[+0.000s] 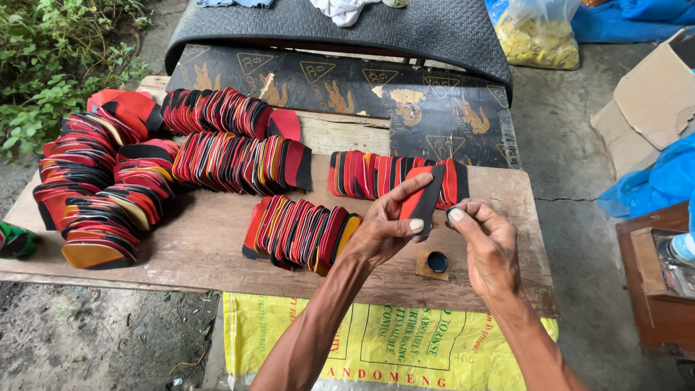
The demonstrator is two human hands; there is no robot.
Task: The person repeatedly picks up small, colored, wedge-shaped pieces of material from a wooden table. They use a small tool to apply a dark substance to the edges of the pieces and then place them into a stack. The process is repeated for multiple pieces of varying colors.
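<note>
Step in hand looked like daubing: left hand [384, 235] pinched a red-and-black cut piece [423, 203] above the worktop's [210, 246] front right, right hand [489, 242] clenched with fingertips beside it over the small dark pot [436, 261]; next move probably needed a steady touch.

We are counting two hands over the wooden board [217, 239]: our left hand [384, 233] and our right hand [486, 246]. We are seeing one red-and-black cut piece [425, 199] held up, one small round black stamp pad [436, 261], one yellow printed sack [384, 340], one clear bag of yellow scraps [539, 36], and five main groups of stacked cut pieces [297, 230], too many to count singly.
</note>
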